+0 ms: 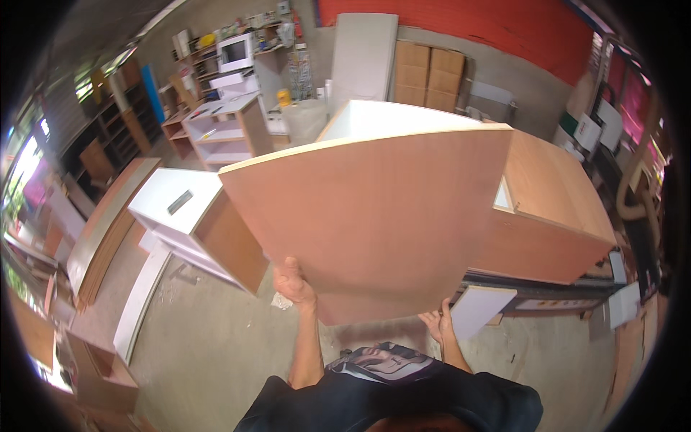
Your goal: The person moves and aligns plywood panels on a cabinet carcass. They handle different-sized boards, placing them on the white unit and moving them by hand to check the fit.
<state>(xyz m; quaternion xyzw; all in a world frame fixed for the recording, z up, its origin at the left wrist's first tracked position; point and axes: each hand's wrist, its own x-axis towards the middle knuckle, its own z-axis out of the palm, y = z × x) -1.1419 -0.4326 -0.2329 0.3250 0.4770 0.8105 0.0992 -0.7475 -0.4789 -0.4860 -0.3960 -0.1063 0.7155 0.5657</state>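
A large reddish-brown wooden panel [374,223] with a pale top edge stands tilted in front of me, held in both hands. My left hand [294,282] is closed round its lower left edge, the thumb on the near face. My right hand [437,322] grips the lower right corner from beneath, its fingers partly behind the board. Behind the panel, a wooden cabinet carcass [547,248] with a white inside is partly hidden by it.
On the left stands a white-topped cabinet [162,189] bearing a small grey metal piece [180,201]. Stacked long boards [115,223] lie farther left. A white panel [484,308] leans by the dark bench [547,304] at right. Another open cabinet [227,132] stands behind.
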